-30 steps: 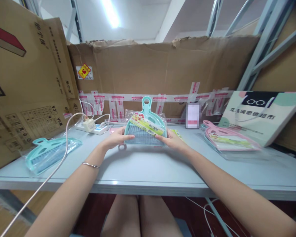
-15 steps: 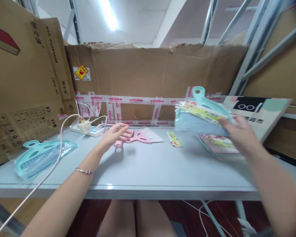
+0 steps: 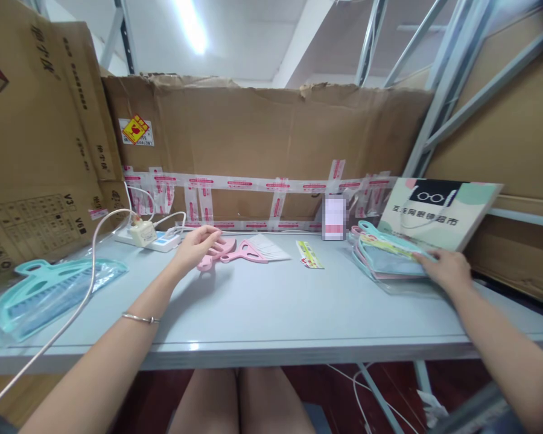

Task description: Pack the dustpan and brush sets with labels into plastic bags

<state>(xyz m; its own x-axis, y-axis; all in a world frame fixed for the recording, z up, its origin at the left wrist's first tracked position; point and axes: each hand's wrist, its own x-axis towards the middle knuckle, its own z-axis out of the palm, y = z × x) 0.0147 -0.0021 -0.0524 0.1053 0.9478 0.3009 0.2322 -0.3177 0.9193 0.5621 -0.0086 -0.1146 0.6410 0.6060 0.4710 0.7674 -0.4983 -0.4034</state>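
Note:
My right hand (image 3: 444, 269) rests on a bagged teal dustpan-and-brush set (image 3: 389, 256), which lies on top of a pink bagged set at the right of the grey table (image 3: 271, 301). Its fingers lie on the set's near edge; whether they still grip it is unclear. My left hand (image 3: 198, 246) hovers with fingers loosely spread over a pink dustpan handle (image 3: 210, 259), beside a loose pink brush with white bristles (image 3: 253, 250). A small printed label card (image 3: 309, 255) lies flat mid-table.
Another bagged teal set (image 3: 49, 292) lies at the far left. A white power strip (image 3: 147, 237) with cables sits at the back left; one cable hangs over the front edge. Taped cardboard walls stand behind and left. A printed board (image 3: 434, 211) leans at the right.
My right hand carried the teal set from the table's middle to the right and laid it on the pink set. My left hand let go and stayed near the pink dustpan and brush.

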